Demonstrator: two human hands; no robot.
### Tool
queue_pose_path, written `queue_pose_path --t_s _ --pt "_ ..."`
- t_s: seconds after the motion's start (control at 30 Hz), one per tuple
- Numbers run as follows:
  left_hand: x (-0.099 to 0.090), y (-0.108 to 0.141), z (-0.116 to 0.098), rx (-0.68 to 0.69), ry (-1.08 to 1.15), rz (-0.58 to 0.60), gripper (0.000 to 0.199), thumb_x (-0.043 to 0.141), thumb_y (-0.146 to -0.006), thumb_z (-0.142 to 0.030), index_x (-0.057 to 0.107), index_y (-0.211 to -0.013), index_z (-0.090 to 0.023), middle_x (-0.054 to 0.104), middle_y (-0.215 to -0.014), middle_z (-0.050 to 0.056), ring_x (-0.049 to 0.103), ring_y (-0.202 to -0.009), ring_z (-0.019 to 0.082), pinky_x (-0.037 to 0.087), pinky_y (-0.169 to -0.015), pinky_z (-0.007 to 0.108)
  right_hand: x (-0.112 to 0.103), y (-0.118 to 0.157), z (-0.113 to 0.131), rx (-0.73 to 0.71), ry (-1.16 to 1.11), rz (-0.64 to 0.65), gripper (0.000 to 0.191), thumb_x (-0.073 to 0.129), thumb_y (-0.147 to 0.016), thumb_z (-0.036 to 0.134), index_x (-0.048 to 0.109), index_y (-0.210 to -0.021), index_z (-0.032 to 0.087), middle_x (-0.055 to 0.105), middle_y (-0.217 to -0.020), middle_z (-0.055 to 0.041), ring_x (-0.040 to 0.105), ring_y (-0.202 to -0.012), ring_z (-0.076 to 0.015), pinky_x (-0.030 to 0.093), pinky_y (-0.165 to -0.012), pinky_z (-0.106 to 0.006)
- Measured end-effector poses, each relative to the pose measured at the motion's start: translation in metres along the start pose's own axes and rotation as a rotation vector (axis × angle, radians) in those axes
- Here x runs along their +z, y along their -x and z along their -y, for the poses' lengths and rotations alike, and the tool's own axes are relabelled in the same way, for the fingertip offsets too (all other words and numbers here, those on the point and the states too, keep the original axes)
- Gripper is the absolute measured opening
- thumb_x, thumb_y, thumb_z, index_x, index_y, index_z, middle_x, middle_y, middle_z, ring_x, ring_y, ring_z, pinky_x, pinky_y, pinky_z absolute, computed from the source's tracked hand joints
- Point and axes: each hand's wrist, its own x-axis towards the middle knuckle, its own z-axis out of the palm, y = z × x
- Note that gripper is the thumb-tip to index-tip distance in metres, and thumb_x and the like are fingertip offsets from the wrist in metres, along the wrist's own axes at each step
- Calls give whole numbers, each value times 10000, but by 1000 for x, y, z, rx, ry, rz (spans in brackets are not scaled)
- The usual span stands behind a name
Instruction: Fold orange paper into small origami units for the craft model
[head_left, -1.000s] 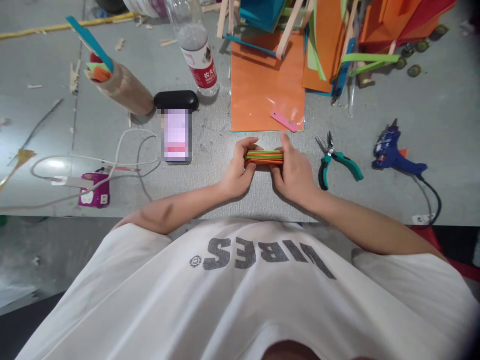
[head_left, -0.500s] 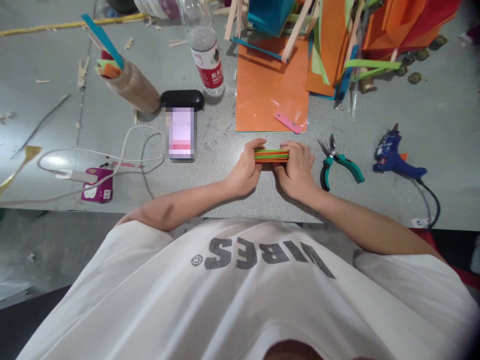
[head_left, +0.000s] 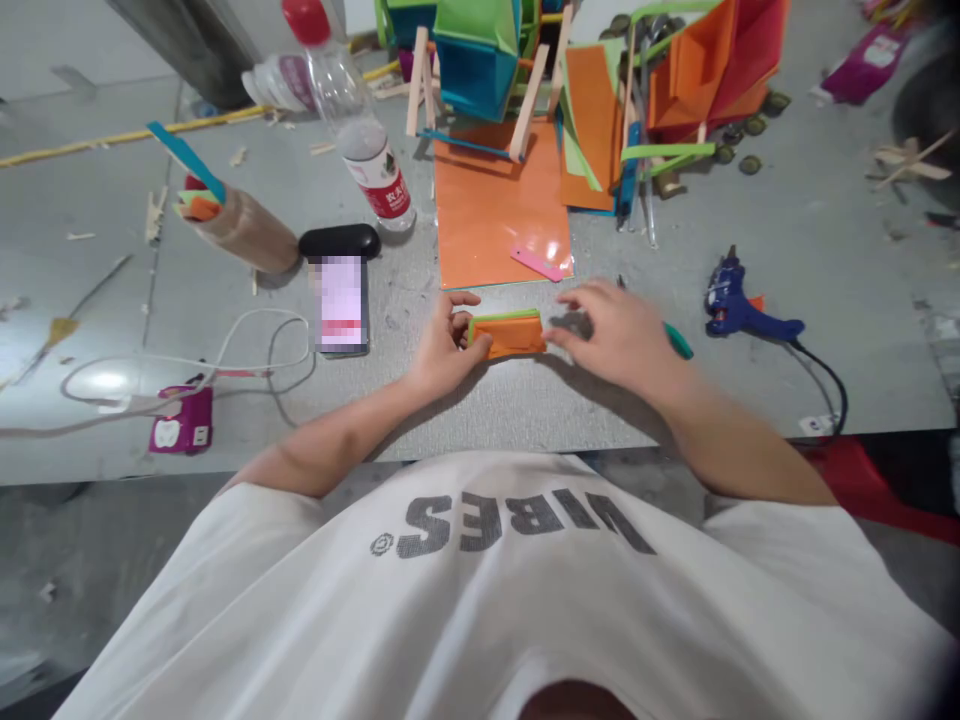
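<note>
A small stack of orange and green paper [head_left: 514, 335] lies near the table's front edge, its orange face tilted towards me. My left hand [head_left: 444, 345] grips the stack's left end, thumb over the orange face and fingers curled behind. Just off the right end is my right hand [head_left: 611, 335], thumb and fingers spread; whether the thumb tip brushes the paper I cannot tell. Under and behind that hand, pliers are mostly hidden, with a green handle [head_left: 679, 340] showing. A pink strip [head_left: 536, 264] lies on the large orange sheet [head_left: 495, 235] beyond the stack.
To the right lies a blue glue gun [head_left: 742, 300] with its cord. At left are a phone [head_left: 343, 305], a purple power adapter [head_left: 182, 420] and a cup of paper strips [head_left: 255, 230]. A water bottle [head_left: 375, 175] and paper-and-stick models [head_left: 480, 70] stand farther back.
My right hand has let go of the stack and moved right, over the pliers. The stack has turned to show its orange face, still in my left hand. The whole view has shifted.
</note>
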Motion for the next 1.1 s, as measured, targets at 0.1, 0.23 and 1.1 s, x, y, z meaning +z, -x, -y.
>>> queue_pose_path --t_s 0.1,0.23,1.1 --pt "1 -4 -7 -73 -57 21 466 809 -944 -212 594 -1347 -301 531 -745 -118 507 -663 134 391 -673 304 -29 7 -19 271 206 -64 650 791 -1092 658 742 -1541 190 816 -1476 -282 758 -1274 -487 561 -961 -544" --pt "7 -21 -16 -75 -200 108 428 799 -940 -143 617 -1293 -304 466 -712 -112 479 -641 144 423 -667 352 -29 14 -37 410 272 9 833 900 -1001 566 646 -1675 148 838 -1438 -301 789 -1242 -532 573 -900 -557" --pt "66 -91 -55 223 -841 276 435 699 -1146 -271 729 -1572 -194 816 -1484 247 749 -1431 443 573 -1231 617 2 5 -61 314 173 -248 357 792 -1039 459 827 -1272 190 839 -1337 -256 762 -1303 -480 608 -1103 -626"
